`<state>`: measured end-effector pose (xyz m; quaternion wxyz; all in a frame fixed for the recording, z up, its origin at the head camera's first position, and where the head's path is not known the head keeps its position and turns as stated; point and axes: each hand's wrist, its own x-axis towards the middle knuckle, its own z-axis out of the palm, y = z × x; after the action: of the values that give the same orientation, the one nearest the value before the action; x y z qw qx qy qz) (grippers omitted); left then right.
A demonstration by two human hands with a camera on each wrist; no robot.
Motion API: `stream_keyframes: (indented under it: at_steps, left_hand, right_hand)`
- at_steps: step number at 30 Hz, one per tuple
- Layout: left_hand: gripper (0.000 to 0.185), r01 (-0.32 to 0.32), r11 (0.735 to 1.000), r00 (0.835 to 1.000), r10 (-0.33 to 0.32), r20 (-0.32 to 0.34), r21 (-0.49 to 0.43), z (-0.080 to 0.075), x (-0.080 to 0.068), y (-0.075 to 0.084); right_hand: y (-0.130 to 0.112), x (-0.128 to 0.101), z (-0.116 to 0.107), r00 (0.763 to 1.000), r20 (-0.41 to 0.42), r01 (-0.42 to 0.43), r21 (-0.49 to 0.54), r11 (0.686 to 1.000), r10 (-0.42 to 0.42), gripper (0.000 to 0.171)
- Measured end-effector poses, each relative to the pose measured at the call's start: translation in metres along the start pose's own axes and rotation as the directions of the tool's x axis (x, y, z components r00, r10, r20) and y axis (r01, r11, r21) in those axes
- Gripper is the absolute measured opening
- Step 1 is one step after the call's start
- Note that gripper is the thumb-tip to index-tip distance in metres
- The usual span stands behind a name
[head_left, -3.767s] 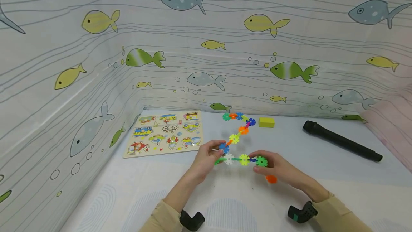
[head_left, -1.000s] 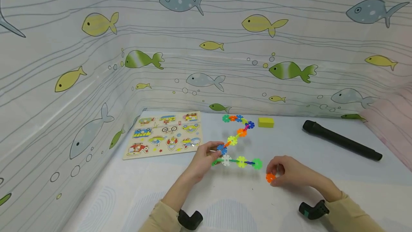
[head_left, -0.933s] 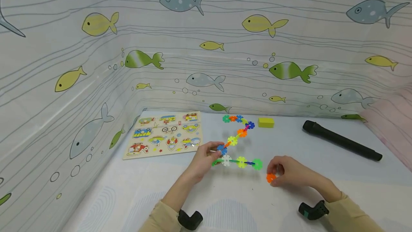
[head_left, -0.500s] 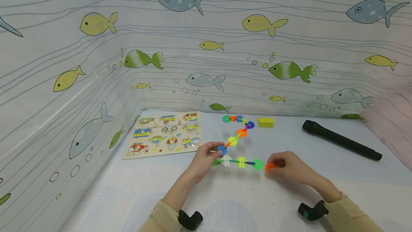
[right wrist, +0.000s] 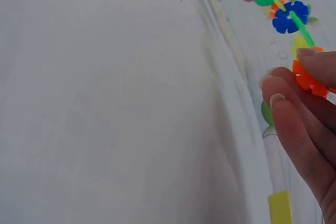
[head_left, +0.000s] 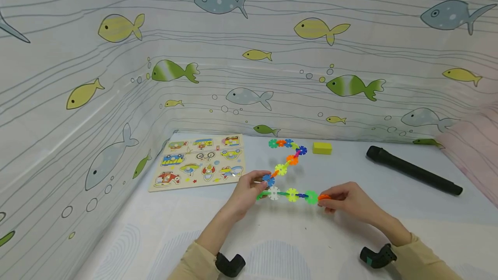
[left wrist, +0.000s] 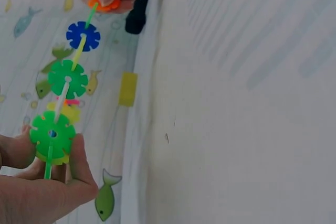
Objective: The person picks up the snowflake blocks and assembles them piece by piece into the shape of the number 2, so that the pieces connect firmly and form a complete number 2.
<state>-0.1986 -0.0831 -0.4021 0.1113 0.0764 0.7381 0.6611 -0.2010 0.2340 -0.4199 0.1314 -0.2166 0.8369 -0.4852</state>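
Colourful notched snowflake discs interlock into a zigzag chain [head_left: 292,195]. Near the blue disc [head_left: 268,180] at the chain's bend, my left hand [head_left: 245,195] grips it between thumb and fingers; the left wrist view has those fingers around a green disc [left wrist: 52,134]. The lower strand runs right through white and yellow discs to a bright green disc [head_left: 311,197]. My right hand [head_left: 348,202] pinches an orange disc [head_left: 324,197], turned nearly edge-on, right at that green disc's rim. In the right wrist view, the thumb and fingers partly cover the orange disc [right wrist: 310,80].
A wooden vehicle puzzle board [head_left: 200,163] lies back left. A yellow block [head_left: 322,148] sits behind the chain, and a black microphone [head_left: 414,170] lies to the right. Fish-printed sheeting [head_left: 249,72] rises around the table's back and left side.
The right hand has left the green end disc, held the orange disc apart and lower right, then turned it edge-on and brought it up to the green one. The left hand stays nearly still.
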Motion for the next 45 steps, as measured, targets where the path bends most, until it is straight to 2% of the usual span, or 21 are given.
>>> stream_keyframes:
  at_steps: [9, 14, 19, 21, 28, 33, 41, 45]
  left_hand:
    - [0.034, -0.002, 1.0, 1.0, 0.002, -0.005, 0.005, 0.0, 0.001, -0.001]
    - [0.034, 0.0, 1.0, 1.0, 0.0, -0.011, 0.005, 0.001, 0.001, -0.001]
    - [0.034, 0.003, 1.0, 1.0, -0.003, -0.014, -0.001, 0.002, 0.001, -0.001]
    - [0.034, 0.004, 1.0, 1.0, -0.004, -0.011, -0.003, 0.003, 0.001, -0.001]
    - [0.034, 0.008, 1.0, 1.0, -0.008, -0.024, -0.011, 0.006, -0.001, 0.001]
    - [0.034, 0.018, 1.0, 1.0, -0.018, -0.017, -0.024, 0.008, -0.001, 0.0]
    - [0.033, 0.022, 1.0, 1.0, -0.022, 0.004, -0.014, 0.015, -0.003, -0.002]
    - [0.033, 0.02, 1.0, 1.0, -0.02, 0.009, -0.019, 0.018, -0.004, -0.001]
  right_hand:
    - [0.004, 0.001, -0.001, 0.999, 0.014, 0.035, 0.019, 0.999, -0.035, 0.028]
    - [0.005, 0.002, 0.0, 0.997, 0.02, 0.068, -0.019, 0.997, -0.068, 0.021]
    - [0.003, 0.002, 0.004, 0.996, -0.017, 0.082, -0.053, 0.995, -0.083, 0.016]
    - [0.003, 0.002, 0.006, 0.997, -0.027, 0.07, -0.069, 0.995, -0.072, 0.017]
    - [-0.001, 0.002, 0.014, 0.999, -0.038, -0.014, -0.118, 0.993, 0.009, 0.044]
    - [-0.004, 0.004, 0.02, 0.998, -0.047, -0.046, -0.119, 0.992, 0.041, 0.042]
    - [-0.009, 0.006, 0.029, 0.997, -0.071, -0.024, -0.152, 0.988, 0.013, 0.031]
    - [-0.008, 0.005, 0.03, 0.998, -0.062, -0.018, -0.135, 0.991, 0.01, 0.033]
